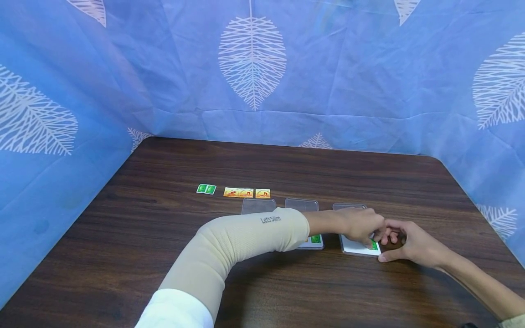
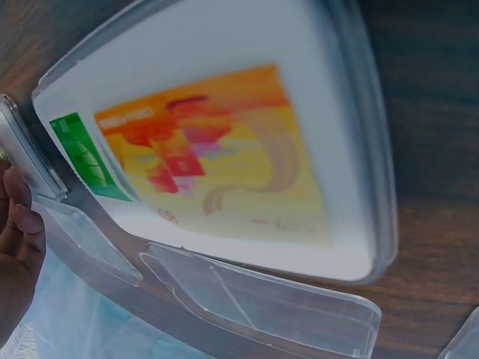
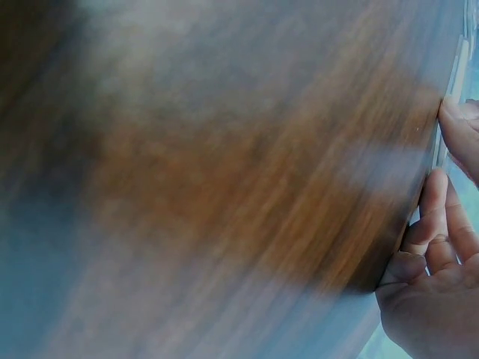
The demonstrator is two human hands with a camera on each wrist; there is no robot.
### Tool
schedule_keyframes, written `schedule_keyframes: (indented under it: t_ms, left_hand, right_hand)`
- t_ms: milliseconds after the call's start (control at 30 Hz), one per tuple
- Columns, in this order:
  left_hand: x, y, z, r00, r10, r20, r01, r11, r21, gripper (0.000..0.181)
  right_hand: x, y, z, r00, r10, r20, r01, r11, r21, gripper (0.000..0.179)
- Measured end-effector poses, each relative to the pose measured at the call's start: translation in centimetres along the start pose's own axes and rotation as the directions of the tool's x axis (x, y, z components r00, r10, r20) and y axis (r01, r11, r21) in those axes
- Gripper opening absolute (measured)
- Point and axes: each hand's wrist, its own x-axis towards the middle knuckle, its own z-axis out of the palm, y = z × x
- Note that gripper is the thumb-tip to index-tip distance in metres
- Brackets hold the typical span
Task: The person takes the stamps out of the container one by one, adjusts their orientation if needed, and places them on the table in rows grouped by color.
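Observation:
My left hand [image 1: 362, 225] reaches across to the right-hand clear plastic case [image 1: 354, 247], which has a white insert. Its thumb and forefinger close on a small green stamp [image 1: 375, 245] at the insert's right side, covering part of it. From the right, my right hand [image 1: 420, 243] holds that case's edge, thumb at the near corner and forefinger farther back. The left wrist view shows the middle case [image 2: 348, 149] with a yellow-orange stamp [image 2: 224, 164] and a green stamp [image 2: 86, 157] on its white insert. A cream sleeve hides part of this case in the head view.
Behind the cases lie clear lids [image 1: 301, 205]. Farther left on the dark wooden table [image 1: 143, 237] are a pair of green stamps [image 1: 206, 188] and several yellow-orange stamps [image 1: 239, 192]. Blue leaf-print cloth [image 1: 172, 68] hangs around the table's back and sides.

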Motion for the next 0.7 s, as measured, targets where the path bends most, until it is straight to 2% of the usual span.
schedule_keyframes:
  t_ms: [267, 533, 700]
  left_hand:
    - [0.20, -0.02, 0.03, 1.000, -0.025, -0.015, 0.026, 1.000, 0.003, 0.019]
    - [0.22, -0.30, 0.12, 1.000, -0.024, -0.017, 0.023, 0.996, -0.091, 0.020]
    - [0.19, -0.34, 0.22, 0.999, -0.033, -0.016, 0.031, 0.995, -0.098, 0.020]
  right_hand:
    - [0.09, 0.07, 0.02, 1.000, 0.008, 0.004, -0.008, 1.000, -0.015, 0.033]
    - [0.09, -0.05, 0.08, 1.000, -0.018, 0.003, 0.017, 1.000, 0.014, 0.035]
    - [0.10, 0.00, 0.05, 1.000, -0.022, 0.009, 0.021, 0.999, 0.027, 0.035]
